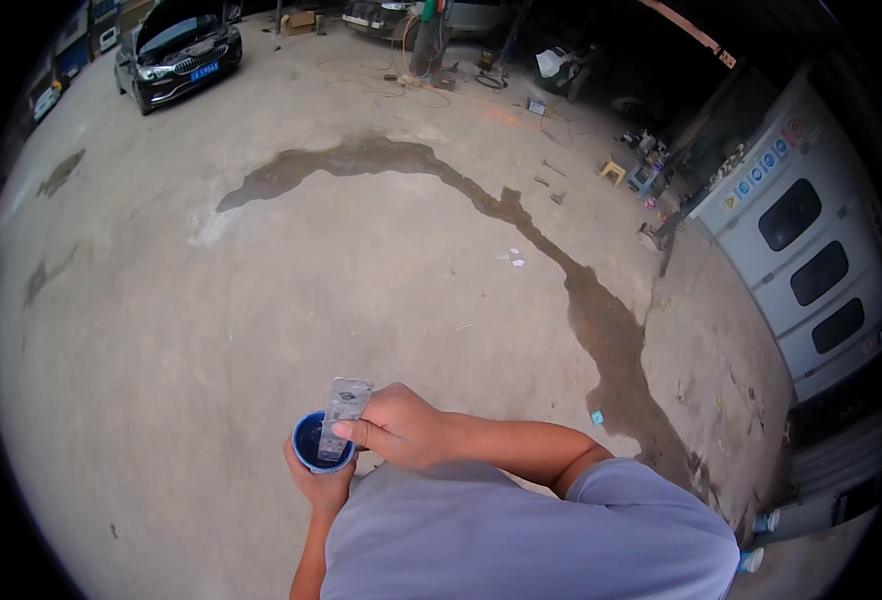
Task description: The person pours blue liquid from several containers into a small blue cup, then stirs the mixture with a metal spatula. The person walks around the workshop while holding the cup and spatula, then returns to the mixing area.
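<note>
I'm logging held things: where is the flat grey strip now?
The flat grey strip is lower left of centre in the head view, in the right hand, overlapping the blue cup.

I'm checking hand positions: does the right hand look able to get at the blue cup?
Probably yes: the blue cup is open, the left hand holds it close, and the right hand holds a flat grey strip at its mouth.

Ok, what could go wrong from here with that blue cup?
The flat grey strip stands up past the rim of the blue cup; if the right hand levers it, the cup might tip in the left hand.
The cup is close to the grey shirt, so drips could mark it.
The dark, wet-looking patch on the floor may be slippery underfoot.
</note>
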Available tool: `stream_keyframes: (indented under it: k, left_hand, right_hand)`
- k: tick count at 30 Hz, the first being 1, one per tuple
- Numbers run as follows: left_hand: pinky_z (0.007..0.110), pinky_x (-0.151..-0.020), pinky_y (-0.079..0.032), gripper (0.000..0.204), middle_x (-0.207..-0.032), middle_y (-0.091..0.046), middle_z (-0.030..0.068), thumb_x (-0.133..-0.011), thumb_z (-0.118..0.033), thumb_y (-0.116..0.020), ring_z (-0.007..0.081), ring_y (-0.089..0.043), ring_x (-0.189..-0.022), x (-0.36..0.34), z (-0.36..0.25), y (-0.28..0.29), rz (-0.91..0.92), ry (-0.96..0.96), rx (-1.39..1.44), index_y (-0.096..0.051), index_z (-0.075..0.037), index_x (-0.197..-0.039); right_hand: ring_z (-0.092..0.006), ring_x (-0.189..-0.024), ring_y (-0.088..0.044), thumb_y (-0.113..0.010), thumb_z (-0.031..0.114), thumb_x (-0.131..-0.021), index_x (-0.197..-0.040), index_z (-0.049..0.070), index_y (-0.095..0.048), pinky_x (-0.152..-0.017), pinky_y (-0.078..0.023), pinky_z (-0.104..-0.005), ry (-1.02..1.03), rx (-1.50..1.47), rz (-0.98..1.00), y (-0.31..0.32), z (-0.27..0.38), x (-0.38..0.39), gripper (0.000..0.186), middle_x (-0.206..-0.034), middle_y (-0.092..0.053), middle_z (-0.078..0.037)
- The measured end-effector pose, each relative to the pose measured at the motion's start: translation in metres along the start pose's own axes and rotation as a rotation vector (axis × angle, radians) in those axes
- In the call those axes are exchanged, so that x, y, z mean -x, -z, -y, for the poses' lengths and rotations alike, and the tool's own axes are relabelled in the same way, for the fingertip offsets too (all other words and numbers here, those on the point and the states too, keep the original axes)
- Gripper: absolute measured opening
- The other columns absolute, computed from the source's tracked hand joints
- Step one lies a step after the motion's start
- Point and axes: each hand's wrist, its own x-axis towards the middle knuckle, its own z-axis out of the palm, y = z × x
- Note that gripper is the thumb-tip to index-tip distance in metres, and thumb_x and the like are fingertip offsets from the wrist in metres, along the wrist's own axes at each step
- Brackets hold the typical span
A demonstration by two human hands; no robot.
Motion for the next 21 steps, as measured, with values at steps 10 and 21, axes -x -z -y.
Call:
stream_keyframes:
  k: [10, 21]
  left_hand:
    - [0.039, -0.098, -0.052, 0.087, -0.124, -0.062, 0.0125, -0.062, -0.012, -0.097, 0.0259, -0.065, -0.111, -0.001, -0.004, -0.008, -0.021, 0.009, 0.003, -0.052, -0.004, -0.136]
    - [0.038, -0.096, -0.053, 0.085, -0.122, -0.063, 0.0116, -0.062, -0.013, -0.098, 0.025, -0.066, -0.11, -0.005, -0.025, -0.007, -0.062, 0.002, -0.072, -0.053, -0.005, -0.134]
  right_hand:
    - [-0.0347, -0.059, -0.054, -0.06, 0.026, -0.108, -0.08, -0.001, -0.064, -0.061, -0.047, -0.041, 0.036, 0.02, -0.014, -0.002, -0.009, -0.006, 0.039, -0.067, -0.06, -0.018]
    - [-0.0346, -0.059, -0.055, -0.061, 0.026, -0.108, -0.073, -0.002, -0.062, -0.059, -0.047, -0.0419, 0.096, 0.041, -0.021, -0.008, -0.011, -0.01, 0.045, -0.065, -0.058, -0.019]
